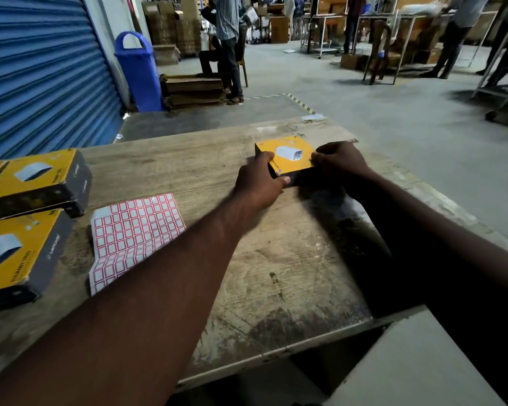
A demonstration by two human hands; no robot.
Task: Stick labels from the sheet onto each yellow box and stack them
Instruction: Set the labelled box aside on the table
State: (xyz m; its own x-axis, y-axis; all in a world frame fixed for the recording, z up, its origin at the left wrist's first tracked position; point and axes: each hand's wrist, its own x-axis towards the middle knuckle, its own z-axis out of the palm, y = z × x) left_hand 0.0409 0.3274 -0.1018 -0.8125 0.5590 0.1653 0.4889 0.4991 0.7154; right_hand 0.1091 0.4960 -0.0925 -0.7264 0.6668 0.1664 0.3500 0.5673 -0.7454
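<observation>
The yellow box (288, 155) lies flat near the far right corner of the surface (291, 273), printed top up and just inside the far edge. The left hand (258, 183) has its grip closed round the box's near left corner, thumb on the yellow top and fingers curled against the dark near side. That hold looks meant to pin the box so it cannot slide. The right hand (340, 161) meets the right edge, its grip curled with the fingertips bent onto the top. It is probably pressing a label down or squaring the box, but no label shows under the fingers, so I cannot tell which.

Well apart, toward the left edge, the label sheet (135, 230) lies flat, most of its red-bordered labels in place, handy for the next peel. At the left edge an upper box (35, 183) sits just behind a lower box (15, 256) and seems to overlap it, both yellow side up. Whether they are labelled cannot be made out.
</observation>
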